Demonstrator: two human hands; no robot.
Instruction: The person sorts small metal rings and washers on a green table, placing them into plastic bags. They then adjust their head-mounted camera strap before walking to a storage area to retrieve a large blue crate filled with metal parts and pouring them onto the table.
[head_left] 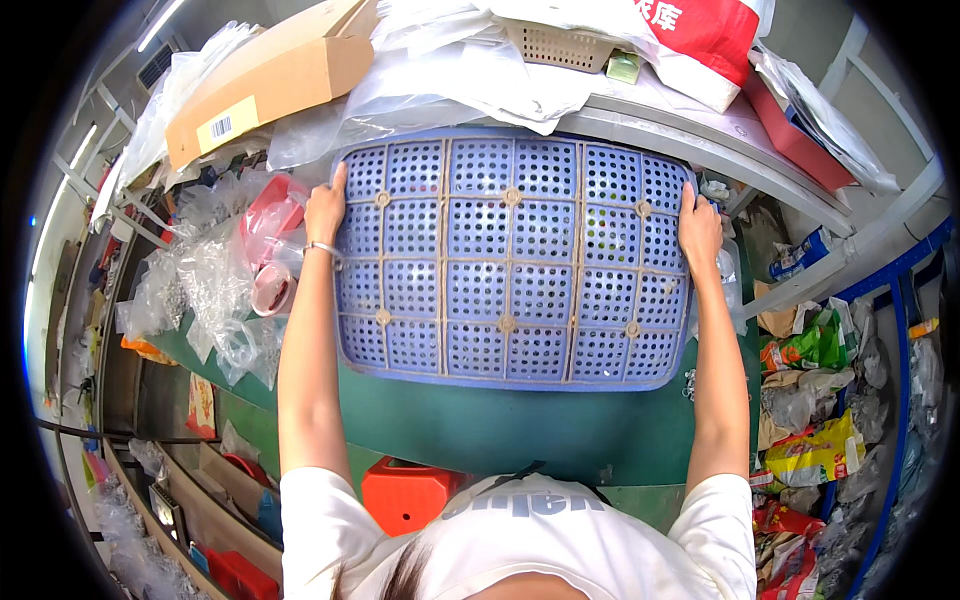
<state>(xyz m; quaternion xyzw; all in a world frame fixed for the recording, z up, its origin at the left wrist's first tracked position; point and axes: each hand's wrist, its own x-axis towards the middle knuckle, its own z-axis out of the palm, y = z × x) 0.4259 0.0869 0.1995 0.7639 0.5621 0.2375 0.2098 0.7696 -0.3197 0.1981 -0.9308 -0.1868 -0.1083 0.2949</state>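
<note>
A large blue-purple perforated plastic basket point(478, 290) is held up over the green table, its gridded, dirt-lined underside facing me. My left hand point(325, 212) grips its left side near the upper corner, thumb laid along the edge. On the opposite side my right hand point(700, 228) has hold of the right edge at about the same height. Both arms are stretched forward. The fingers curled behind the rim are mostly hidden, and whatever lies behind the basket shows only as specks through the holes.
Clear plastic bags point(205, 290) and a pink tub point(273, 289) crowd the green table point(480, 425) at left. A shelf beyond carries a cardboard box point(270, 85), white bags and a beige basket point(560, 45). A red stool point(408, 495) stands below; bagged goods point(815, 455) fill a rack at right.
</note>
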